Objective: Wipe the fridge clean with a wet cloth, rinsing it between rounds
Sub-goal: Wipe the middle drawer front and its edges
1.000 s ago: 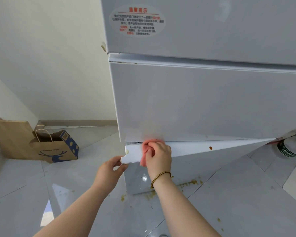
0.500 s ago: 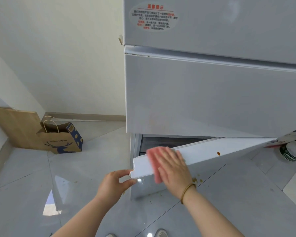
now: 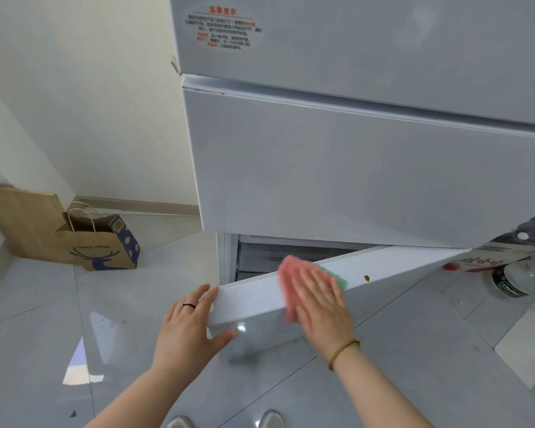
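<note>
A white fridge (image 3: 337, 168) fills the upper right of the head view. Its lowest door (image 3: 250, 299) stands partly open, swung out towards me. My left hand (image 3: 187, 322) grips the free left end of that door, thumb under its edge. My right hand (image 3: 320, 304) lies flat, fingers spread, pressing a pink and green cloth (image 3: 288, 268) against the door's white top edge. A small brown spot (image 3: 366, 278) sits on that edge to the right of the cloth.
A brown paper bag (image 3: 101, 242) and a flat cardboard sheet (image 3: 22, 217) lean by the wall at left. A plastic bottle (image 3: 519, 279) and a carton (image 3: 488, 257) lie on the floor at right. Grey floor tiles (image 3: 74, 335) carry some crumbs under the door.
The lowest door has swung further open. My right hand went from bunching the cloth to pressing it flat and slid it rightwards along the door's top edge. The view shifted left.
</note>
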The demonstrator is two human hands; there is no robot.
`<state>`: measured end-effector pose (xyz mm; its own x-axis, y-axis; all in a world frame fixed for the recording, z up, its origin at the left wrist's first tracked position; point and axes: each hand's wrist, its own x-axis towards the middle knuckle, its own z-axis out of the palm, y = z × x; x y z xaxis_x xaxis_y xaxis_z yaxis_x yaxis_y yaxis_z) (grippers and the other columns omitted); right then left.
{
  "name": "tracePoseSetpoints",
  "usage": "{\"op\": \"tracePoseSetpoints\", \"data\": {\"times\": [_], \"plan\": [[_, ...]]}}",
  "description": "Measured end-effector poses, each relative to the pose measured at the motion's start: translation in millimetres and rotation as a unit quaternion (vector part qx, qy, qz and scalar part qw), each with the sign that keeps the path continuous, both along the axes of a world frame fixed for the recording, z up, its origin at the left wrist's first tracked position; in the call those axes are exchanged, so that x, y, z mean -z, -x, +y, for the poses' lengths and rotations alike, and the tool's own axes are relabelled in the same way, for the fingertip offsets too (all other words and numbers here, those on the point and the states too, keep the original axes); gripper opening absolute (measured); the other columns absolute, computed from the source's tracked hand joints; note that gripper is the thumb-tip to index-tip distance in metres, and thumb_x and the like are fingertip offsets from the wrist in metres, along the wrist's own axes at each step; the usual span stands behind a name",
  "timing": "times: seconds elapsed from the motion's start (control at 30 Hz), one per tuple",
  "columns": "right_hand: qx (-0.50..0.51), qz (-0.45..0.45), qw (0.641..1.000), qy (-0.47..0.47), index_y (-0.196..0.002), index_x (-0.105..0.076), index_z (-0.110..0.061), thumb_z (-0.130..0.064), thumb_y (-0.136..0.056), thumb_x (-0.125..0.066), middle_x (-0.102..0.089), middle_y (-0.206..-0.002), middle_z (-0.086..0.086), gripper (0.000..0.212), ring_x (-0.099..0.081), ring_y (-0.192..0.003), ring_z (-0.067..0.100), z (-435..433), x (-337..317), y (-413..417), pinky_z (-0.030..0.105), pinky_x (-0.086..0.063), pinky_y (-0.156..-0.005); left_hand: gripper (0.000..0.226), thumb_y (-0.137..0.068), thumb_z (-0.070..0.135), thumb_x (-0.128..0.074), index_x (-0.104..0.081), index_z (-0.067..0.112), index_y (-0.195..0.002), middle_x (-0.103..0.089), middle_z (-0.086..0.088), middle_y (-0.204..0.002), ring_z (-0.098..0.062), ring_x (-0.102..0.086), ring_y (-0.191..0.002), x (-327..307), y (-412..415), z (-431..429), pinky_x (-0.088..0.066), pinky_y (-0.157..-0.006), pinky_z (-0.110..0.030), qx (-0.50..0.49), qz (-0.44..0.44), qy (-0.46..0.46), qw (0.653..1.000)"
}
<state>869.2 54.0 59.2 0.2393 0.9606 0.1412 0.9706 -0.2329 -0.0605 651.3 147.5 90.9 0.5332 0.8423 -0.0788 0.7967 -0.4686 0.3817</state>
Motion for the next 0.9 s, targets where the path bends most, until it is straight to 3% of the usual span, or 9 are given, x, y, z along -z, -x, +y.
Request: {"op": "tracePoseSetpoints", "data": {"times": [0.1, 0.2, 0.27, 0.33, 0.4, 0.53, 0.63, 0.7, 0.9], "plan": [[0.114, 0.017, 0.993, 0.014, -0.133, -0.042, -0.012, -0.036, -0.093, -0.016, -0.05, -0.135, 0.006, 0.054, -0.012, -0.14, 0.012, -29, -14, -52, 0.02, 0.015, -0.113, 0.056, -0.059, 0.051, -0.071, -0.067, 0.013, -0.1, -0.05, -0.007, -0.12, -0.026, -0.043, -0.108, 2, -14, -8, -0.016, -0.108, -0.032, 0.047, -0.019, -0.11, 0.993], [0.183, 0.023, 0.983, 0.014, -0.146, -0.018, -0.015, -0.043, -0.077, 0.002, -0.013, -0.154, 0.0, 0.077, 0.001, -0.143, 0.012, -44, -18, -80, 0.018, 0.028, -0.102, 0.055, -0.033, 0.011, -0.089, -0.074, 0.014, -0.086, -0.054, -0.006, -0.116, -0.024, -0.04, -0.105, 4, -31, -18, 0.001, -0.111, -0.026, 0.098, -0.001, -0.139, 0.985], [0.216, 0.058, 0.975, 0.009, -0.146, -0.017, -0.012, -0.036, -0.08, -0.007, -0.012, -0.154, 0.004, 0.071, -0.005, -0.144, 0.019, -38, -12, -80, 0.019, 0.022, -0.105, 0.032, -0.051, 0.004, -0.072, -0.074, 0.012, -0.082, -0.068, -0.007, -0.102, -0.024, -0.045, -0.102, 12, -40, -27, -0.005, -0.11, -0.024, 0.105, -0.014, -0.187, 0.977], [0.19, 0.095, 0.977, -0.001, -0.136, -0.04, -0.004, -0.031, -0.086, -0.021, -0.042, -0.141, 0.015, 0.059, -0.03, -0.135, 0.031, -29, -12, -63, 0.022, 0.005, -0.111, 0.032, -0.065, 0.011, -0.046, -0.074, 0.01, -0.081, -0.071, -0.004, -0.092, -0.024, -0.054, -0.097, 16, -46, -29, -0.026, -0.098, -0.024, 0.095, -0.031, -0.206, 0.973], [0.079, 0.084, 0.993, -0.001, -0.126, -0.044, -0.007, -0.033, -0.097, -0.018, -0.056, -0.128, 0.014, 0.047, -0.032, -0.129, 0.027, -28, -5, -51, 0.026, -0.004, -0.11, 0.02, -0.064, 0.022, -0.065, -0.075, 0.01, -0.078, -0.073, -0.003, -0.086, -0.023, -0.061, -0.092, 13, -53, -28, -0.037, -0.083, -0.028, 0.086, -0.022, -0.221, 0.971], [-0.014, 0.074, 0.997, -0.001, -0.129, -0.04, -0.012, -0.047, -0.097, -0.009, -0.053, -0.132, 0.008, 0.056, -0.001, -0.143, 0.008, -38, -5, -77, 0.023, -0.007, -0.111, 0.047, -0.026, 0.027, -0.093, -0.075, 0.014, -0.067, -0.074, 0.001, -0.076, -0.019, -0.071, -0.07, 2, -64, -24, -0.054, -0.049, -0.03, 0.073, 0.026, -0.15, 0.986], [0.068, 0.121, 0.99, -0.024, -0.137, -0.04, -0.008, -0.055, -0.087, -0.014, -0.036, -0.143, 0.007, 0.074, -0.02, -0.141, 0.024, -45, -15, -121, 0.019, -0.004, -0.112, 0.045, -0.027, 0.021, -0.094, -0.074, 0.013, -0.066, -0.074, 0.0, -0.076, -0.021, -0.071, -0.069, 6, -65, -25, -0.053, -0.046, -0.033, 0.056, 0.036, -0.164, 0.984], [0.129, 0.15, 0.98, -0.014, -0.141, -0.033, -0.009, -0.057, -0.078, -0.013, -0.023, -0.151, 0.005, 0.081, -0.012, -0.143, 0.022, -51, -20, -150, 0.02, -0.001, -0.111, 0.042, -0.03, 0.016, -0.094, -0.074, 0.013, -0.067, -0.073, -0.001, -0.076, -0.022, -0.071, -0.07, 9, -65, -25, -0.053, -0.046, -0.034, 0.045, 0.019, -0.188, 0.981], [0.227, 0.173, 0.958, -0.027, -0.136, -0.039, -0.003, -0.013, -0.096, -0.04, -0.033, -0.147, 0.009, 0.042, -0.017, -0.14, 0.023, -52, -29, -198, 0.029, -0.014, -0.114, 0.026, -0.047, 0.013, -0.088, -0.075, 0.011, -0.07, -0.074, -0.004, -0.079, -0.022, -0.066, -0.083, 15, -65, -28, -0.054, -0.049, -0.037, 0.023, -0.004, -0.229, 0.973]]}}
